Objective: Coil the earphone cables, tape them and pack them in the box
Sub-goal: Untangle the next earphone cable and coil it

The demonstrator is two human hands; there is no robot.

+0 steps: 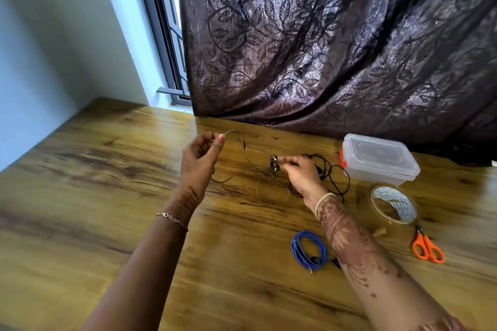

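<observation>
Nearest us on the wood-grain tabletop [107,196] we see a blue earphone cable already wound into a ring [295,248], lying just beside the right forearm. Right of it lie small orange-handled scissors [422,240], blades touching a roll of clear tape with a white printed core [400,201]. We cannot read the print on the core.

Further in, the left hand [200,158] is raised and pinches one end of a thin dark earphone cable [255,148] between thumb and fingertip. The right hand [301,174] grasps the earbud end of that cable with curled fingers, low over the tabletop. The cable hangs slack between the two hands, with loose loops on the wood; motion blur hides its exact path. A black tangle of cable [326,161] lies behind the right hand; we cannot tell whether it is the same earphone.

Beyond the tape stands a clear rectangular plastic box with its lid on [379,158], apart from every cable. Behind it hangs a dark leaf-patterned curtain [322,48], with a grey window frame [166,48] to its left.
</observation>
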